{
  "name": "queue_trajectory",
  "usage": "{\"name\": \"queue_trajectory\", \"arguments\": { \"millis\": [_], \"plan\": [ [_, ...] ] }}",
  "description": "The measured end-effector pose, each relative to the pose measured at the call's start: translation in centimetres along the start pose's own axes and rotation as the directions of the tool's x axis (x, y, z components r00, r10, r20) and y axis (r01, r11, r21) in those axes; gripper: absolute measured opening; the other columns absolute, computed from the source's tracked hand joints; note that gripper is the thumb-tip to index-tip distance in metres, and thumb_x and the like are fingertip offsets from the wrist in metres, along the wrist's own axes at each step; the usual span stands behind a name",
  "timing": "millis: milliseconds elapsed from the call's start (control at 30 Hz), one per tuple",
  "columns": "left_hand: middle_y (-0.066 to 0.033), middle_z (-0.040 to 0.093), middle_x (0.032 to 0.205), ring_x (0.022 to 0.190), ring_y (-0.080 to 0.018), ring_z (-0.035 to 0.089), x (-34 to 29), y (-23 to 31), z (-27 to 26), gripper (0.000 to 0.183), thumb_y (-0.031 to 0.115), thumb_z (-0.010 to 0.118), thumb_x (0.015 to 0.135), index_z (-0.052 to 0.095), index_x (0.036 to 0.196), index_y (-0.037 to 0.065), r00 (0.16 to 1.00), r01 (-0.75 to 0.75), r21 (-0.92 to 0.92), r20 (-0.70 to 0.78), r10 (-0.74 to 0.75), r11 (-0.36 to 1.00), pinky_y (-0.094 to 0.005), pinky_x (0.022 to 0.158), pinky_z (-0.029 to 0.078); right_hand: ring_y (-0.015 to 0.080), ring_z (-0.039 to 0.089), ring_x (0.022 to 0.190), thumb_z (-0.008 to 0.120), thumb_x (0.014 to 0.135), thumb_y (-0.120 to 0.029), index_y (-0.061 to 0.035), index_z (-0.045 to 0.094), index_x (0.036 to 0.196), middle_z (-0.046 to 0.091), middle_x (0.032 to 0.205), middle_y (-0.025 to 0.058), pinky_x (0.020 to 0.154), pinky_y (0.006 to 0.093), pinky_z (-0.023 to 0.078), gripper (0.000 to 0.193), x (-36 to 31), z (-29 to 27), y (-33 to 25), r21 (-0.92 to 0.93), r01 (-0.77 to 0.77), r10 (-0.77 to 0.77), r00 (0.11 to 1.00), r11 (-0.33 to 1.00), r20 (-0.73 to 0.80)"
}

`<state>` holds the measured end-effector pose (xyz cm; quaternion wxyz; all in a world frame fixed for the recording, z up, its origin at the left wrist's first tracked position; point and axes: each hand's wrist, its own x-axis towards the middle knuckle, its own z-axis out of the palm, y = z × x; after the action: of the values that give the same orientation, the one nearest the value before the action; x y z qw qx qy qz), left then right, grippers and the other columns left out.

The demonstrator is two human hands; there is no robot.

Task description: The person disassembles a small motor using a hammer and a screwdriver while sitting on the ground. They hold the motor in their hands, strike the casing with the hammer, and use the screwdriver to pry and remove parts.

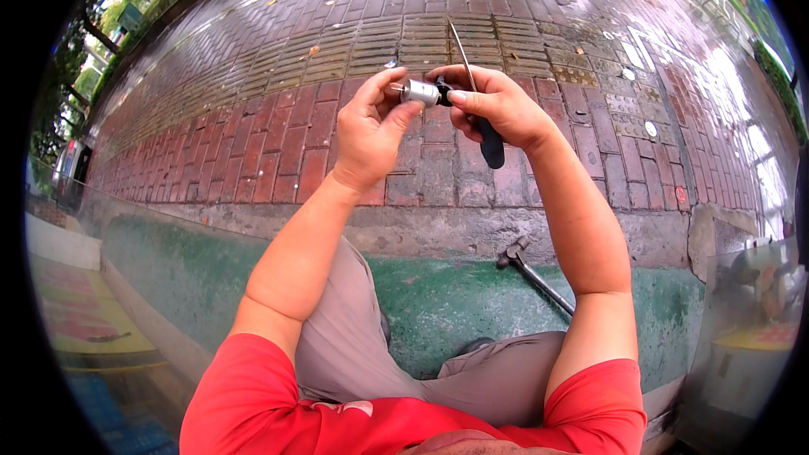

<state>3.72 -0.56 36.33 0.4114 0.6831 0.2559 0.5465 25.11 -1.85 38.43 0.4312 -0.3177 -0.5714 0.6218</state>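
Observation:
My left hand [371, 128] is closed, pinching a small silver metal cylinder [419, 93] between thumb and fingers. A thin pin sticks out of the cylinder's left end. At its right end sits a small black part [443, 91], which the fingertips of my right hand [497, 108] touch. The same right hand is closed around a screwdriver [491, 145]. Its black handle hangs below the palm, and its long thin shaft points up and away from me. Exactly how the black part joins the cylinder is too small to tell.
A hammer [539, 280] lies on the green floor [421, 299] by my right knee. Beyond a concrete edge [421, 227] spreads wet red brick paving [286, 135]. Clear panels stand at both sides, and a white bucket-like container [742, 379] shows at the right.

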Motion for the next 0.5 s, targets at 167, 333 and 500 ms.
{"name": "queue_trajectory", "arguments": {
  "millis": [167, 333, 500],
  "plan": [
    [-0.0063, 0.065, 0.096, 0.085, -0.0131, 0.064, 0.5, 0.2, -0.9, 0.019, 0.006, 0.058, 0.096, 0.057, 0.113, -0.002, 0.998, -0.012, 0.062, -0.061, 0.016, 0.998, -0.0267, 0.078, 0.053, 0.0086, 0.051, 0.056, 0.066, 0.091, -0.025, -0.0029, 0.054, 0.130, 0.057, 0.071, 0.0023, 0.049, 0.0216, 0.042, 0.046, 0.0, -0.1, 0.0, -0.015, 0.017, -0.018, 1.000, 1.000, -0.022],
    [-0.0043, 0.064, 0.091, 0.082, -0.0111, 0.062, 0.8, 0.4, -1.6, 0.009, 0.006, 0.058, 0.096, 0.061, 0.100, -0.002, 0.994, -0.102, 0.294, 0.000, 0.107, 0.950, -0.0251, 0.074, 0.052, 0.0086, 0.051, 0.057, 0.065, 0.091, -0.025, -0.0030, 0.054, 0.129, 0.056, 0.071, 0.0020, 0.049, 0.0216, 0.042, 0.046, -0.1, 0.0, -0.1, -0.032, 0.011, -0.012, 0.999, 0.999, -0.036],
    [-0.0043, 0.062, 0.082, 0.073, -0.0113, 0.061, 1.0, 0.6, -2.0, 0.006, 0.005, 0.058, 0.096, 0.059, 0.094, -0.001, 0.971, -0.234, 0.453, 0.072, 0.226, 0.860, -0.0259, 0.068, 0.052, 0.0081, 0.051, 0.056, 0.067, 0.089, -0.026, -0.0024, 0.055, 0.128, 0.056, 0.069, 0.0012, 0.049, 0.0214, 0.042, 0.048, -0.4, 0.2, -0.5, -0.031, 0.007, -0.007, 1.000, 0.999, -0.017]
  ]
}}
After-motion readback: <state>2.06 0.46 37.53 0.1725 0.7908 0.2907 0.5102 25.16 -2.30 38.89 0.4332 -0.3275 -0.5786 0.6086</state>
